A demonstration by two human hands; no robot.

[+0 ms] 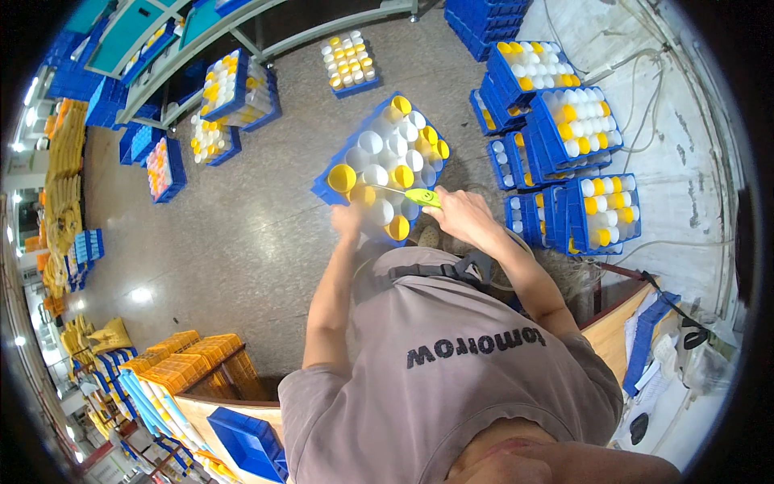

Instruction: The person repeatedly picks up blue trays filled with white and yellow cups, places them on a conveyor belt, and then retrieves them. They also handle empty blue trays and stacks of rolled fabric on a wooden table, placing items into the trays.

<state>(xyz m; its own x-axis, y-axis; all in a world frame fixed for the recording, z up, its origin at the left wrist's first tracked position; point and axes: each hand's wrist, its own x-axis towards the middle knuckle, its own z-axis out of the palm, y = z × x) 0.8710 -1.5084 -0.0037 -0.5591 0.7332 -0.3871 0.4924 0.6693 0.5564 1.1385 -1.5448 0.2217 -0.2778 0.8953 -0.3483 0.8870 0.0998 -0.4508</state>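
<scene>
A blue crate (324, 187) stands close in front of me, filled with white and yellow round plastic cups, several with open tops facing up. My right hand (461, 211) is closed around the lime-green handle of a thin-bladed hand tool (422, 198). The tool's narrow metal shaft points left over the cups. At the crate's near left corner, my left hand (348, 219) has its fingers at a yellow cup (364, 194). Hand and cup are both blurred, and the fingers appear closed on it. A sharper yellow cup (341, 178) sits just beyond.
Stacked blue crates of white and yellow cups (580, 121) line the wall on my right. More filled crates (350, 63) stand on the floor ahead and to the left, near a metal-framed rack (234, 32). Orange crates (197, 359) and a blue bin (246, 440) are behind me at left.
</scene>
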